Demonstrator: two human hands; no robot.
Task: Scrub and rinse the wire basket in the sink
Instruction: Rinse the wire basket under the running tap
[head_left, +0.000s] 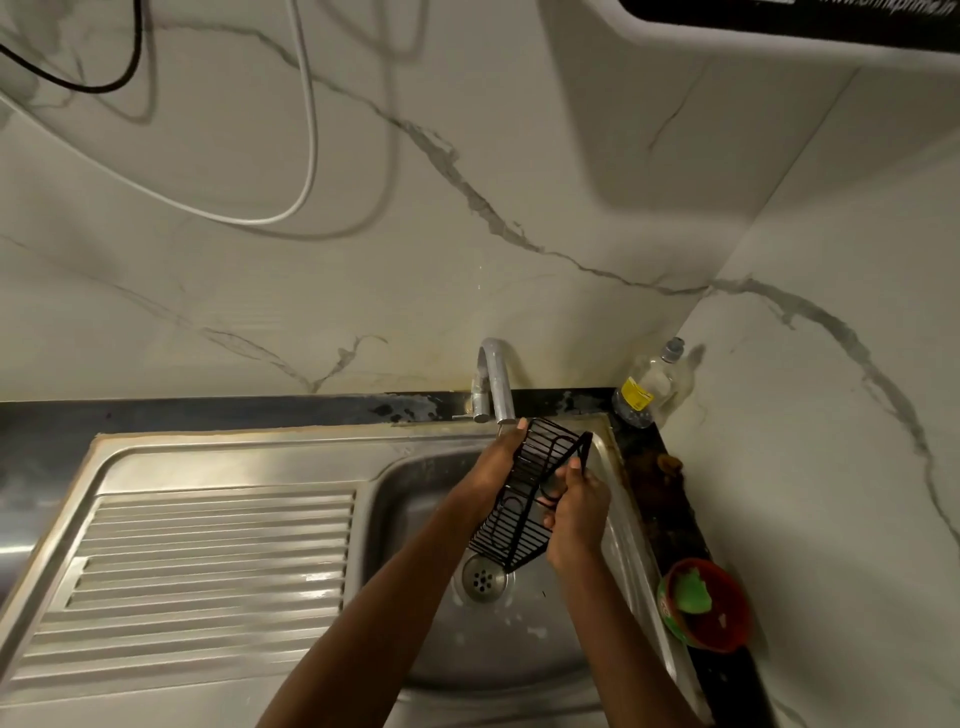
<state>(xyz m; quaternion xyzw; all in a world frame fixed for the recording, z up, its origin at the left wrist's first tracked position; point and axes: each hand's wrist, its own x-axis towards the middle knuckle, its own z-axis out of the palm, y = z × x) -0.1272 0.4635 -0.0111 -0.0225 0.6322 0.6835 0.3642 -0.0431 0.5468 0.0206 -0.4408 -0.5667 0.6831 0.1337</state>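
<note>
Item: wire basket (524, 499), black — held tilted over sink (415, 649) bowl, under tap (496, 379). Left hand (498, 457) clasps its far edge; right hand (576, 514) fingers curled on the near frame. Advice: rotate w/ left, rub each wire, keep above drain (483, 577).

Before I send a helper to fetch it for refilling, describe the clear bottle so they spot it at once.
Start at the steel sink and follow its back edge right, past the faucet, to the corner where the two marble walls meet. The clear bottle stands upright there on the dark ledge. Its yellow label sets it apart from the red bowl nearer along the same ledge.
</note>
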